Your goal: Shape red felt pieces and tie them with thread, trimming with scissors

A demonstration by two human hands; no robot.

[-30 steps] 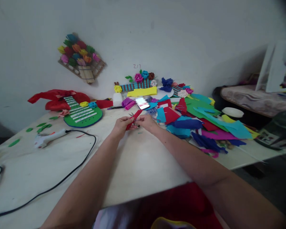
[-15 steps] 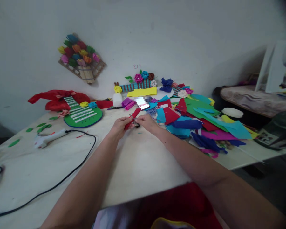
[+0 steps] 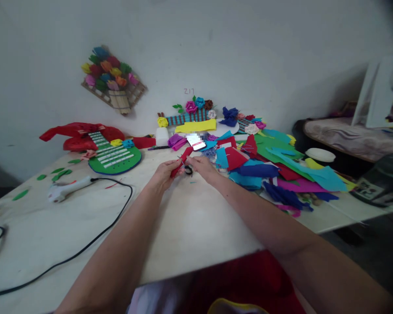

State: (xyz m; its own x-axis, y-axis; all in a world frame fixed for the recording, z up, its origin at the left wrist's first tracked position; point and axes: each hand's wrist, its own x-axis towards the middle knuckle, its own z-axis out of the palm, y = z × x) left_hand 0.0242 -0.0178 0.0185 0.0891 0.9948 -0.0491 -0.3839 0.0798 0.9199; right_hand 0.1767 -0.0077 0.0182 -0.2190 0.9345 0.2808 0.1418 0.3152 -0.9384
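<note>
A folded strip of red crepe paper (image 3: 186, 153) slants up between my hands above the table. My left hand (image 3: 166, 173) is closed on it, thumb along the top. Fingers pinched at the strip's right edge, my right hand (image 3: 201, 168) holds small scissors (image 3: 188, 170). Their dark finger loops hang below its fingertips, and the thin blades lie across the paper, partly hidden. Just beyond my hands lies a lit phone (image 3: 195, 142), beside a crumpled purple paper piece (image 3: 176, 141).
Several coloured paper scraps (image 3: 255, 170) are heaped to the right. At left are a white glue gun (image 3: 68, 188) with its black cord (image 3: 109, 226), a green guitar-shaped board (image 3: 114, 160) and green leaf cutouts (image 3: 20, 194). A yellow paper roll (image 3: 195, 126) lies at the back.
My right hand has shifted slightly, and the scissors' dark loops now hang more plainly below its fingers. The left hand keeps its hold on the red strip.
</note>
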